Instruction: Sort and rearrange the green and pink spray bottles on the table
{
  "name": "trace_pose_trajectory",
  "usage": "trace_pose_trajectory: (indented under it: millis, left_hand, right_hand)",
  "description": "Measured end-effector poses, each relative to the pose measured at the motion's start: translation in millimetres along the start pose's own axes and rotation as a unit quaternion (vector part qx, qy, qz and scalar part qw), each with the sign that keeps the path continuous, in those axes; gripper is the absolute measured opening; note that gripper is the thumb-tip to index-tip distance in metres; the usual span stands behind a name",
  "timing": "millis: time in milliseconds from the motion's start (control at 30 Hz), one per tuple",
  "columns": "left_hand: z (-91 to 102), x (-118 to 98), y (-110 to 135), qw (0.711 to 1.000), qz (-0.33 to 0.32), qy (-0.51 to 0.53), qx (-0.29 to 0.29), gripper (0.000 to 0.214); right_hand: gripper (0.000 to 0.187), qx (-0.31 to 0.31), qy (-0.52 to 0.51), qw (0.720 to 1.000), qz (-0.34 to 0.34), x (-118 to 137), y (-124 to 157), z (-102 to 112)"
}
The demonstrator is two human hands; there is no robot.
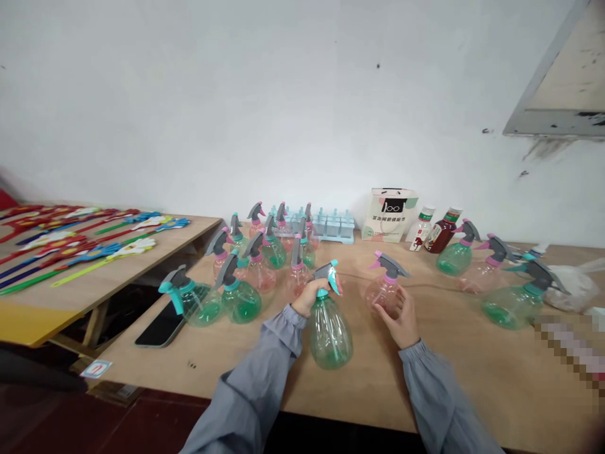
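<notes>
My left hand is closed round the neck of a green see-through spray bottle with a grey and teal trigger head, standing on the wooden table in front of me. My right hand wraps its fingers about the side of a pink spray bottle with a grey trigger and pink nozzle, just right of the green one. Both bottles stand upright. Grey sleeves cover both my arms.
Several more green and pink spray bottles cluster at the left, others at the right. A black phone lies near the table's left edge. Ice-lolly moulds, a carton and two drink bottles stand by the wall. Coloured toys cover a side table.
</notes>
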State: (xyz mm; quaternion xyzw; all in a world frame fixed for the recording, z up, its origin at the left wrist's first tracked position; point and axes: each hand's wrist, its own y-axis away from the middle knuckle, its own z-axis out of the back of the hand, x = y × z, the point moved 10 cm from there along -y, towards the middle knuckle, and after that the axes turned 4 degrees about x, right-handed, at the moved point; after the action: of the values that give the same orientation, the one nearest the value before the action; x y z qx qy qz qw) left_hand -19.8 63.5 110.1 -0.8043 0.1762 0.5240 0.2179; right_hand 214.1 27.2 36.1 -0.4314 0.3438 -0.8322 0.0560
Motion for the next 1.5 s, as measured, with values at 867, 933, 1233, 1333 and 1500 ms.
trace_pose_trajectory:
  millis: [867,933,1233,1333,1500]
  left_hand:
    - [2.7,-3.2,6.5,0.999,-0.03,0.006,0.027,0.027]
    - [4.0,-2.5,6.7,1.0,-0.02,0.012,0.018,0.027]
    - [-4.1,-9.2,10.9,0.999,-0.029,-0.003,0.032,0.027]
    - [-0.5,-10.3,10.0,0.999,-0.029,-0.022,0.013,0.026]
    - [-2.8,-20.9,20.1,0.992,-0.065,-0.107,-0.001,0.026]
  right_hand:
    - [0.081,0.006,-0.036,0.999,-0.01,3.7,0.1,-2.1]
    - [0.081,0.005,-0.035,0.999,-0.01,3.7,0.0,-1.9]
    - [0.081,0.011,-0.039,0.999,-0.011,5.3,-0.1,-3.4]
    - [0.081,0.007,-0.036,0.999,-0.01,6.0,0.0,-2.6]
    - [0.082,0.008,-0.033,0.999,-0.015,5.1,0.2,-2.1]
